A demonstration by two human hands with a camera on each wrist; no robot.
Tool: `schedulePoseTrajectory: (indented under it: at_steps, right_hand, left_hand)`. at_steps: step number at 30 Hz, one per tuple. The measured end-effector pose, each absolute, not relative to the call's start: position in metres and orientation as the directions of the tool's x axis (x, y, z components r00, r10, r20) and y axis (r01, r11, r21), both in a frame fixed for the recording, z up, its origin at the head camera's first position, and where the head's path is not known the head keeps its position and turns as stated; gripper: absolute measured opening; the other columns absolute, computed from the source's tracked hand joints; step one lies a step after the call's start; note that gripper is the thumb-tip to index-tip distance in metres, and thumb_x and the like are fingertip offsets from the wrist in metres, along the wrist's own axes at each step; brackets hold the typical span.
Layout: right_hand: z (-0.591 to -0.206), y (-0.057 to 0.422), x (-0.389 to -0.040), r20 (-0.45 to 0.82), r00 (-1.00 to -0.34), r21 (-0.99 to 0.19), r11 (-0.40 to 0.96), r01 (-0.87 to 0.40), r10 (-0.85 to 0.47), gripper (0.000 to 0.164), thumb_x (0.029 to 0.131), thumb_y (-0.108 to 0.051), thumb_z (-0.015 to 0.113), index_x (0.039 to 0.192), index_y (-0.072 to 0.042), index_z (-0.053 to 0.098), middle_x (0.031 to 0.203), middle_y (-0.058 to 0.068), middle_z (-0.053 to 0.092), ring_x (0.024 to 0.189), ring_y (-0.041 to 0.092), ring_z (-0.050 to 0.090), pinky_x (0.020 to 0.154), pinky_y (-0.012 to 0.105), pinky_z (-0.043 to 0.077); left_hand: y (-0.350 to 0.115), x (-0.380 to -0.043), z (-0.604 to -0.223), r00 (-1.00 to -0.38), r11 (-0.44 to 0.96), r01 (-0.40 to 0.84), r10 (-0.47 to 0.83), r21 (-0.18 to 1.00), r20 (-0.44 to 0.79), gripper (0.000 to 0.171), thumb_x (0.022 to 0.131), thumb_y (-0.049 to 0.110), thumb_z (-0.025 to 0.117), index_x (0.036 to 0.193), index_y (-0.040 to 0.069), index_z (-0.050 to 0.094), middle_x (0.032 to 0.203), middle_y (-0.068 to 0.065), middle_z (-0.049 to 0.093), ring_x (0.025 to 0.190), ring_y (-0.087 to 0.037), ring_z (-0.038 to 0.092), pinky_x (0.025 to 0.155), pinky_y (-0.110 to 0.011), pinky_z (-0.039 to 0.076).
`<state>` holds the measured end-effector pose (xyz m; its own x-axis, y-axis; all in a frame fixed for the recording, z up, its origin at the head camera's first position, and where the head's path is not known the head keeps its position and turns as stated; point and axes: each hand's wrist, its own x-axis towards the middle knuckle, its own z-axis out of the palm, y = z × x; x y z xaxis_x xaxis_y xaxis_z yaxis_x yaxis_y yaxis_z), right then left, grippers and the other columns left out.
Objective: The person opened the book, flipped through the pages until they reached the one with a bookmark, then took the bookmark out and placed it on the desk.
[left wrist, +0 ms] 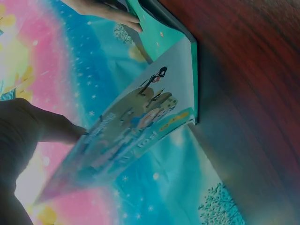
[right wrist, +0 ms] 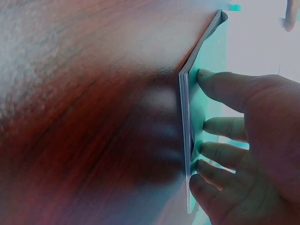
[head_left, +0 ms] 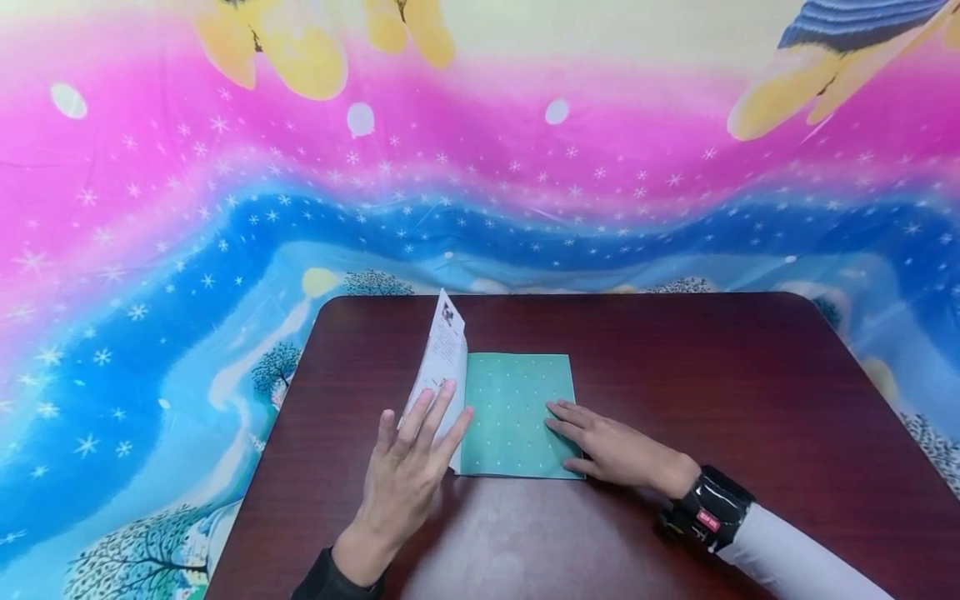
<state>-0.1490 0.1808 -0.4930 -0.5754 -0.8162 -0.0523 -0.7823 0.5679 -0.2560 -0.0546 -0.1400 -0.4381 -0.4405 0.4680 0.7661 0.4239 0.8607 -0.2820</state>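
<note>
A thin picture book (head_left: 517,417) lies opened on the table, its green dotted page flat. Its cover leaf (head_left: 441,358) stands tilted up at the left, with print on the inner side. The cover's outer side (left wrist: 150,112) carries a colourful illustration in the left wrist view. My left hand (head_left: 408,471) is at the raised leaf, fingers spread and fairly straight against its inner side. My right hand (head_left: 618,446) rests on the right edge of the green page with fingertips and thumb; the right wrist view shows these digits on the green surface.
The dark reddish-brown table (head_left: 712,375) extends around the book. A printed cloth (head_left: 480,167) in pink and blue hangs behind it and along its sides. A black strap (head_left: 708,508) is around the right wrist.
</note>
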Motion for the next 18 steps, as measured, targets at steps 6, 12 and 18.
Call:
schedulePoseTrajectory:
  at_steps: [6,12,18]
  right_hand:
    - [-0.493,0.181,-0.15,-0.059,-0.572,-0.251,0.566,-0.785,-0.818,0.066,0.096,-0.044,0.056,0.15,-0.009,0.042,0.161,0.011,0.029,0.147,0.028,0.026,0.109,0.043,0.038]
    - [-0.492,0.181,-0.15,-0.065,-0.575,-0.251,0.571,-0.782,-0.816,0.067,0.095,-0.044,0.056,0.15,-0.01,0.043,0.161,0.01,0.029,0.147,0.027,0.026,0.109,0.043,0.038]
    - [-0.493,0.18,-0.149,-0.073,-0.579,-0.256,0.576,-0.776,-0.812,0.067,0.095,-0.045,0.056,0.151,-0.01,0.042,0.162,0.01,0.028,0.147,0.027,0.025,0.109,0.043,0.038]
  left_hand:
    - [-0.153,-0.052,-0.448,-0.647,0.888,0.413,0.443,-0.203,0.621,0.057,0.077,-0.008,0.047,0.127,0.011,0.068,0.155,-0.016,0.039,0.145,-0.033,0.029,0.115,-0.058,0.017]
    - [-0.161,-0.053,-0.462,-0.86,0.939,0.333,0.339,-0.085,0.382,0.057,0.072,0.01,0.078,0.128,0.012,0.066,0.147,-0.019,0.048,0.143,-0.039,0.03,0.113,-0.064,0.018]
    - [-0.162,-0.048,-0.48,-0.966,0.971,0.229,0.22,0.06,0.138,0.056,0.085,0.032,0.07,0.137,0.015,0.06,0.142,-0.019,0.054,0.129,-0.043,0.049,0.096,-0.067,0.041]
